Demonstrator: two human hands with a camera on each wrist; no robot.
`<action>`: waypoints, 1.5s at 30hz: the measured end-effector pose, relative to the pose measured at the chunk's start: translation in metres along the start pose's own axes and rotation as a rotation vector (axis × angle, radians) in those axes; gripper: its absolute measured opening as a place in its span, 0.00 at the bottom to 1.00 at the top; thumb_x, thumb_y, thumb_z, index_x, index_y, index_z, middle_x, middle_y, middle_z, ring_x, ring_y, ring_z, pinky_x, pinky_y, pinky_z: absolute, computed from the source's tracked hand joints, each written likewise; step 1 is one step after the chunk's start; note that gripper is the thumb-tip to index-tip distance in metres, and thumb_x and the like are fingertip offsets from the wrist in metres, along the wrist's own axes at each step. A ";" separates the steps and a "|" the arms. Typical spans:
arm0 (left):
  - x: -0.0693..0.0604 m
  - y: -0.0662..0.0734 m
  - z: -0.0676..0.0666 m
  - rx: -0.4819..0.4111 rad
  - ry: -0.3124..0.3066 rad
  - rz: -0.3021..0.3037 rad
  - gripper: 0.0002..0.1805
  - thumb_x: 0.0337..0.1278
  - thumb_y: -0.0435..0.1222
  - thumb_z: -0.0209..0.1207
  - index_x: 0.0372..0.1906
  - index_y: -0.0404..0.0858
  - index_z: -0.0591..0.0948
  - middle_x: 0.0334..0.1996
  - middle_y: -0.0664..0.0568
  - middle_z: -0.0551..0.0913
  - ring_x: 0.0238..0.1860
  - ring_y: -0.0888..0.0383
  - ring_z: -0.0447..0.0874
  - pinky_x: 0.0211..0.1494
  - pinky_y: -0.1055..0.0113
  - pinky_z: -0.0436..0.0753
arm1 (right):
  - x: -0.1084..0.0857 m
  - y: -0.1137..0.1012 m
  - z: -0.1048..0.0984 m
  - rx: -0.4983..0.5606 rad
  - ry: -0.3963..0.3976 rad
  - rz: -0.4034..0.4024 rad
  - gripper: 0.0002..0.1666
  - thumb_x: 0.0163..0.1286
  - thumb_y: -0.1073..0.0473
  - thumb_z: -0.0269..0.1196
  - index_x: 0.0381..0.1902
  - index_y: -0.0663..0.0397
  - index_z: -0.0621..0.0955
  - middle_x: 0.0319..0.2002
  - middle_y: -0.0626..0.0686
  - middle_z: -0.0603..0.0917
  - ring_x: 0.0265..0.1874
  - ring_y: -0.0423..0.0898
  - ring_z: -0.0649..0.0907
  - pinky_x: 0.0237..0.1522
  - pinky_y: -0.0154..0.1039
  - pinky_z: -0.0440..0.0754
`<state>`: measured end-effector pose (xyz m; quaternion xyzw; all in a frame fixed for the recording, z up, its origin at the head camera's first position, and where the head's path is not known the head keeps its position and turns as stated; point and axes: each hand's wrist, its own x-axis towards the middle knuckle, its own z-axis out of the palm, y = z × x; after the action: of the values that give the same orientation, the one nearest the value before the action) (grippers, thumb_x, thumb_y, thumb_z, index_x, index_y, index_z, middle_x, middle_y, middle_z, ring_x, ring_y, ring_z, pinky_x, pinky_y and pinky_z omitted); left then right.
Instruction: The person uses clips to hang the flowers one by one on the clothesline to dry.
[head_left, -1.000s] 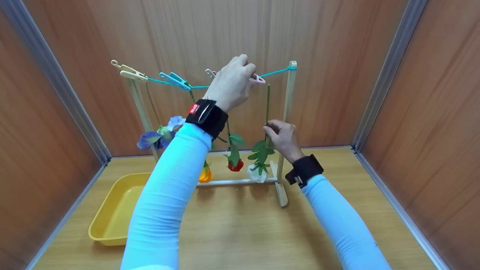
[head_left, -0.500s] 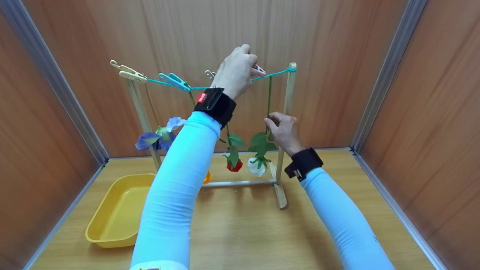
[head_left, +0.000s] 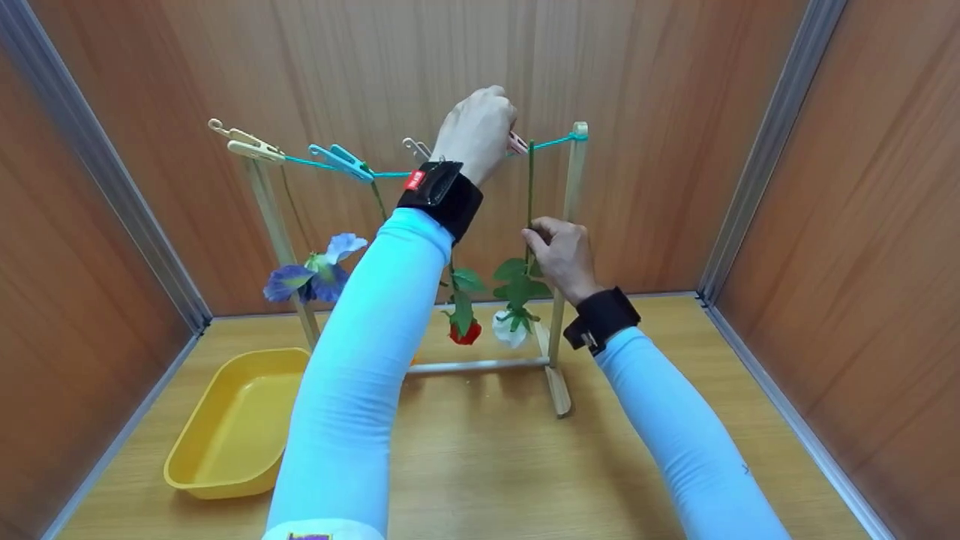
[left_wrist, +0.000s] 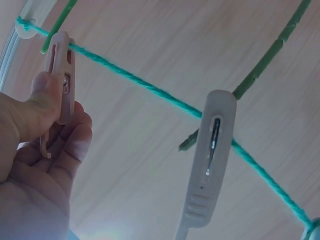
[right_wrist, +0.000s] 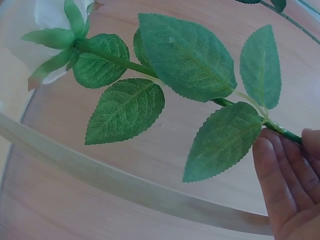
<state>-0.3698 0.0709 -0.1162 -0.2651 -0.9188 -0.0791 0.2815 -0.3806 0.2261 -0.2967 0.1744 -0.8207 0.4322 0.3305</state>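
My left hand (head_left: 478,133) pinches a pink clothespin (left_wrist: 61,80) between thumb and fingers, its upper end at the turquoise line (left_wrist: 132,77). Lower and to the right, my right hand (head_left: 568,257) pinches the stem of a white rose (head_left: 510,330), which hangs head down. The cut end of that stem (left_wrist: 59,25) sits beside the clothespin's upper end in the left wrist view; I cannot tell whether they touch. The rose's green leaves (right_wrist: 187,57) spread out in front of the fingers in the right wrist view.
A red rose (head_left: 465,334) hangs from a whitish clothespin (left_wrist: 212,155). Blue (head_left: 343,162) and cream (head_left: 247,145) clothespins stand farther left, with a blue-purple flower (head_left: 315,274) below. The wooden stand's right post (head_left: 574,180) is close by. A yellow tray (head_left: 225,420) lies left.
My right hand has lifted the white rose, bringing its stem end up to the line. My left hand has moved slightly up with the pink clothespin, which now tilts more steeply.
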 end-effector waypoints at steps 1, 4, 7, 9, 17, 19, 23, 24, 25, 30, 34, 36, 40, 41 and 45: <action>0.001 0.000 0.001 -0.003 0.000 -0.008 0.09 0.69 0.34 0.62 0.43 0.31 0.88 0.48 0.43 0.83 0.50 0.50 0.82 0.53 0.61 0.83 | 0.000 0.000 0.001 -0.001 -0.002 0.005 0.09 0.75 0.63 0.65 0.42 0.64 0.88 0.33 0.59 0.88 0.29 0.49 0.80 0.34 0.34 0.77; 0.001 0.000 0.003 -0.012 0.000 -0.034 0.08 0.71 0.31 0.60 0.41 0.32 0.88 0.47 0.44 0.85 0.47 0.51 0.84 0.50 0.59 0.84 | -0.001 -0.001 0.003 -0.018 -0.002 0.016 0.09 0.75 0.62 0.65 0.40 0.63 0.88 0.31 0.58 0.87 0.29 0.50 0.80 0.33 0.36 0.77; 0.001 -0.002 0.005 -0.016 -0.008 -0.054 0.08 0.71 0.27 0.58 0.41 0.32 0.87 0.47 0.43 0.86 0.46 0.50 0.84 0.49 0.58 0.84 | -0.001 -0.003 0.005 -0.036 -0.009 0.027 0.09 0.75 0.62 0.65 0.40 0.63 0.88 0.30 0.58 0.86 0.28 0.49 0.80 0.32 0.36 0.77; 0.000 -0.002 0.005 -0.024 -0.018 -0.068 0.08 0.71 0.26 0.57 0.42 0.31 0.87 0.47 0.42 0.86 0.45 0.51 0.83 0.48 0.59 0.84 | -0.001 -0.004 0.006 -0.051 -0.009 0.028 0.09 0.75 0.61 0.64 0.39 0.63 0.88 0.30 0.58 0.86 0.28 0.49 0.79 0.32 0.36 0.75; -0.003 -0.002 0.001 -0.063 -0.030 -0.099 0.07 0.70 0.29 0.61 0.42 0.32 0.89 0.45 0.44 0.87 0.38 0.56 0.77 0.42 0.64 0.80 | 0.003 -0.009 0.010 -0.085 -0.012 0.015 0.10 0.75 0.62 0.64 0.40 0.65 0.88 0.32 0.59 0.87 0.27 0.49 0.80 0.30 0.35 0.76; -0.003 -0.002 0.001 -0.065 -0.031 -0.100 0.07 0.70 0.30 0.61 0.41 0.32 0.89 0.43 0.45 0.87 0.37 0.56 0.76 0.41 0.65 0.78 | 0.003 -0.010 0.010 -0.090 -0.016 0.002 0.10 0.75 0.62 0.64 0.40 0.65 0.88 0.32 0.59 0.88 0.26 0.49 0.81 0.30 0.35 0.76; -0.004 -0.003 0.002 -0.065 -0.033 -0.089 0.08 0.69 0.33 0.64 0.38 0.31 0.89 0.43 0.45 0.87 0.37 0.57 0.74 0.41 0.65 0.78 | 0.003 -0.011 0.012 -0.082 -0.019 -0.026 0.10 0.74 0.63 0.64 0.38 0.66 0.88 0.30 0.59 0.88 0.24 0.49 0.81 0.29 0.34 0.75; -0.005 -0.004 0.002 -0.066 -0.037 -0.086 0.09 0.69 0.34 0.64 0.38 0.31 0.89 0.43 0.45 0.87 0.38 0.57 0.74 0.42 0.64 0.79 | 0.003 -0.011 0.012 -0.077 -0.020 -0.029 0.10 0.74 0.64 0.64 0.37 0.66 0.88 0.29 0.59 0.87 0.24 0.49 0.80 0.28 0.34 0.74; -0.005 -0.004 0.002 -0.066 -0.041 -0.081 0.09 0.69 0.34 0.64 0.39 0.31 0.89 0.44 0.44 0.87 0.40 0.56 0.76 0.44 0.64 0.80 | 0.003 -0.011 0.012 -0.076 -0.020 -0.028 0.10 0.75 0.64 0.64 0.37 0.66 0.88 0.29 0.59 0.87 0.24 0.49 0.80 0.28 0.34 0.74; -0.009 -0.003 -0.002 -0.066 -0.092 -0.050 0.08 0.71 0.31 0.62 0.46 0.31 0.88 0.50 0.43 0.84 0.51 0.51 0.80 0.55 0.63 0.82 | 0.004 -0.014 0.011 -0.077 -0.040 0.018 0.09 0.75 0.64 0.64 0.40 0.66 0.87 0.31 0.60 0.87 0.26 0.49 0.82 0.30 0.35 0.77; -0.011 -0.003 -0.005 -0.046 -0.116 -0.016 0.09 0.71 0.29 0.61 0.49 0.31 0.87 0.51 0.42 0.82 0.54 0.49 0.79 0.58 0.62 0.81 | 0.006 -0.017 0.012 -0.081 -0.063 0.039 0.09 0.76 0.63 0.63 0.41 0.66 0.87 0.34 0.60 0.88 0.29 0.50 0.83 0.33 0.38 0.79; -0.012 -0.005 -0.006 -0.041 -0.122 -0.003 0.10 0.72 0.29 0.59 0.51 0.30 0.86 0.52 0.42 0.81 0.55 0.49 0.78 0.59 0.61 0.80 | 0.008 -0.018 0.013 -0.071 -0.072 0.047 0.09 0.76 0.64 0.63 0.41 0.65 0.86 0.34 0.60 0.88 0.29 0.50 0.83 0.33 0.38 0.80; -0.016 -0.008 -0.006 -0.046 -0.140 0.003 0.12 0.75 0.31 0.57 0.55 0.30 0.83 0.54 0.41 0.79 0.55 0.48 0.77 0.59 0.61 0.79 | 0.007 -0.018 0.016 -0.039 -0.084 0.051 0.08 0.75 0.65 0.63 0.40 0.65 0.86 0.34 0.60 0.87 0.29 0.49 0.82 0.33 0.36 0.79; -0.018 -0.009 -0.005 -0.044 -0.145 0.000 0.13 0.75 0.33 0.57 0.56 0.30 0.82 0.54 0.41 0.78 0.55 0.48 0.76 0.59 0.61 0.79 | 0.006 -0.017 0.016 -0.030 -0.089 0.051 0.07 0.75 0.65 0.63 0.41 0.65 0.86 0.34 0.60 0.87 0.29 0.50 0.82 0.33 0.36 0.79; -0.026 -0.012 -0.002 -0.034 -0.147 -0.001 0.20 0.75 0.36 0.58 0.64 0.31 0.75 0.59 0.41 0.75 0.60 0.47 0.75 0.63 0.60 0.78 | -0.001 -0.010 0.015 -0.013 -0.101 0.046 0.07 0.74 0.65 0.63 0.42 0.65 0.86 0.35 0.60 0.88 0.32 0.51 0.84 0.36 0.39 0.81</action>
<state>-0.3569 0.0484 -0.1293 -0.2747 -0.9355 -0.0753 0.2088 -0.3799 0.2078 -0.2973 0.1750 -0.8429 0.4252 0.2795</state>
